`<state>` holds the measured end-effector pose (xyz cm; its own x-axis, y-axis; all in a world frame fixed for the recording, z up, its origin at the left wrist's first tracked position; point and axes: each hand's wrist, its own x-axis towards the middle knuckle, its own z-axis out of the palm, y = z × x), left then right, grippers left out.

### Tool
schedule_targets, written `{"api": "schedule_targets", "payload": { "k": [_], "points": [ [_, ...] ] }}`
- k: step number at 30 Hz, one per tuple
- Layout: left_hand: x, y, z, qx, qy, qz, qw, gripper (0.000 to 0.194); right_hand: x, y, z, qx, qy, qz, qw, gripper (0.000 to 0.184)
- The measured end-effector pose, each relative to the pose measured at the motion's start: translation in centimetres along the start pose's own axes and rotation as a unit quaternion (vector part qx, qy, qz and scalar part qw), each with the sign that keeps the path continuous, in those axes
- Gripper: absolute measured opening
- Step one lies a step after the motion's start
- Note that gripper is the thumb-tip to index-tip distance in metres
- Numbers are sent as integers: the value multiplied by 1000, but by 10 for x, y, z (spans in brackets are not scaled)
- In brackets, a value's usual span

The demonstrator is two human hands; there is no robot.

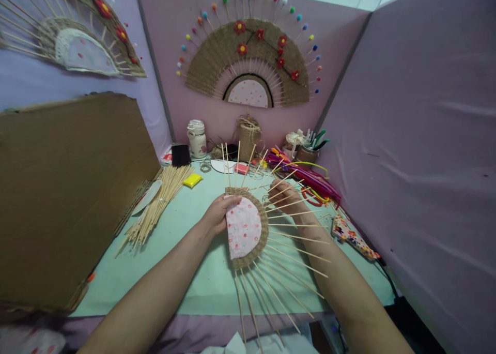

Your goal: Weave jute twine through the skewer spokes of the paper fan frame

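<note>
I hold a half-made fan (245, 228) upright over the green table (186, 271). It has a pink spotted fabric half-disc, a woven jute band around it and several thin wooden sticks (294, 250) radiating out. My left hand (220, 213) grips the fabric's left edge, fingers closed on it. My right hand (284, 195) is behind the sticks at the upper right, fingers curled among them where the jute twine runs.
A bundle of loose sticks (158, 204) lies left on the table, beside a large cardboard sheet (65, 188). Coloured pipe cleaners (306, 175), a small woven basket (248, 134), a white jar (197, 138) and a pen cup (310, 150) stand at the back. Finished fans (248, 59) hang on the walls.
</note>
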<state>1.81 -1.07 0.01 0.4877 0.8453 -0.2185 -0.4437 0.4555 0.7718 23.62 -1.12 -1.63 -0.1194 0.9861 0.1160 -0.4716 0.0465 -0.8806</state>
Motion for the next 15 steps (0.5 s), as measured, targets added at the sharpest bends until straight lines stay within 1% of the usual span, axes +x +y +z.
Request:
{"api": "schedule_targets", "payload": {
  "k": [2,5,8,11,13,15],
  "points": [
    [-1,0,1,0,-1,0,1000,9,-1,-7,-6,-16,7,1,1000,37],
    [-2,1,2,0,3,2,1000,9,-3,-16,-16,-41,32,-6,999,30],
    [-2,1,2,-2,8,7,1000,10,-2,-27,-26,-25,53,-37,998,25],
    [-1,0,1,6,-9,-2,1000,9,2,-38,-34,5,64,-74,995,23],
    [0,0,1,13,-23,-10,1000,7,7,-44,-36,9,69,-97,993,24],
    [0,0,-1,14,-24,-13,1000,7,12,-49,-35,0,78,-116,990,24]
  ]
}}
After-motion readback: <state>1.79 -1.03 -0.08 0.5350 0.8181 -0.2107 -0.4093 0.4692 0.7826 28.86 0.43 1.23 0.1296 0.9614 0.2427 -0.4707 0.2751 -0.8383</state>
